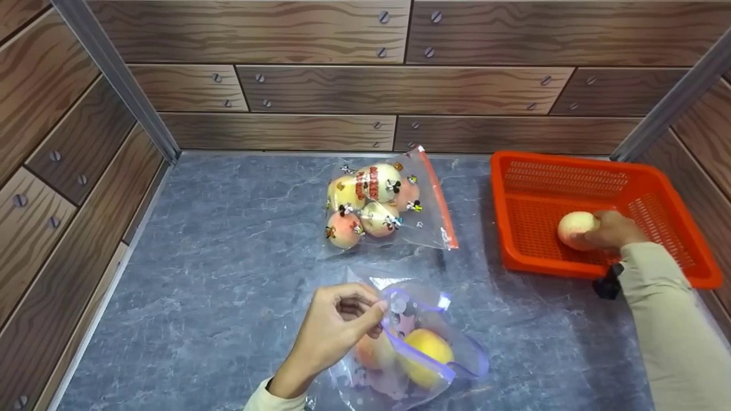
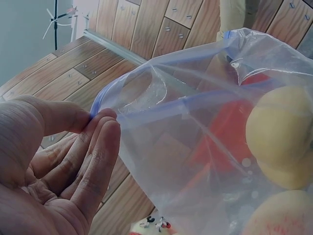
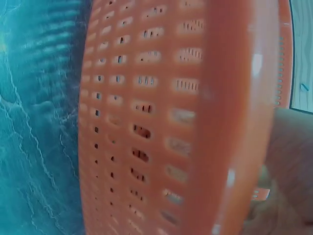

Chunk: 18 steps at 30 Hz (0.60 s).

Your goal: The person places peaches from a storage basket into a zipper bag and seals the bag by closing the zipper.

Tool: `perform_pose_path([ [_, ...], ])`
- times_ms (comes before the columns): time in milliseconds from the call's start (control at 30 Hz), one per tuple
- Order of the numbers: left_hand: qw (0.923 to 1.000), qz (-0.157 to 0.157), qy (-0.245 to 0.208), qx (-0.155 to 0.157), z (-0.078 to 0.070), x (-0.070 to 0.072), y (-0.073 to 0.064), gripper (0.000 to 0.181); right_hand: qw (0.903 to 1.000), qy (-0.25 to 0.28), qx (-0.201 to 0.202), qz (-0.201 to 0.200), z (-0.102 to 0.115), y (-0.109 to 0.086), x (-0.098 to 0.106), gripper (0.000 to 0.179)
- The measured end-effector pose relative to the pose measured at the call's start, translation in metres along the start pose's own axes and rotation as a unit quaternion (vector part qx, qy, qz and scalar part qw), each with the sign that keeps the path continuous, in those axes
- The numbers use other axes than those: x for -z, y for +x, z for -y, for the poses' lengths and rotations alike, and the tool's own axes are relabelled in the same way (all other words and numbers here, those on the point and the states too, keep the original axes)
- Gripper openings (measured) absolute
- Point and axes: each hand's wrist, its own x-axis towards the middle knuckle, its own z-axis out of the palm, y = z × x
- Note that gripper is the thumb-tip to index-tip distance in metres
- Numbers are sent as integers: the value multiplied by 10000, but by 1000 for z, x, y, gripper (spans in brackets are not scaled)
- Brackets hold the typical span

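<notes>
My left hand [image 1: 337, 331] pinches the rim of a clear zip bag [image 1: 420, 359] with a purple seal; its mouth stands partly open. Inside it lie a yellow peach [image 1: 428, 349] and a paler, pinkish one [image 1: 372, 349]. In the left wrist view, thumb and fingertips press together on the purple strip [image 2: 98, 100]. Over at the right, my right hand [image 1: 619, 229] grips a pale peach [image 1: 575, 229] inside the orange plastic basket [image 1: 525, 211]. The basket's slotted wall [image 3: 146, 117] fills most of the right wrist view and hides that peach there.
A second zip bag [image 1: 429, 224] with an orange seal and cartoon prints lies behind the purple one, holding several peaches. Wood-patterned walls [image 1: 320, 88] close off the back and sides of the grey marbled table [image 1: 228, 274].
</notes>
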Motion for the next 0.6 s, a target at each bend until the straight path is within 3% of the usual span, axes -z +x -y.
perform_pose_path([
  [200, 9999, -74, 11, -68, 0, 0, -1, 15, 9974, 699, 115, 139, 12, 3, -8, 69],
  [333, 10000, -61, -12, -19, 1, 0, -3, 15, 9983, 506, 299, -15, 16, 6, -15, 57],
  [600, 9998, -184, 45, -6, 2, 2, -6, 14, 9990, -164, 173, -383, 23, 8, -18, 80],
])
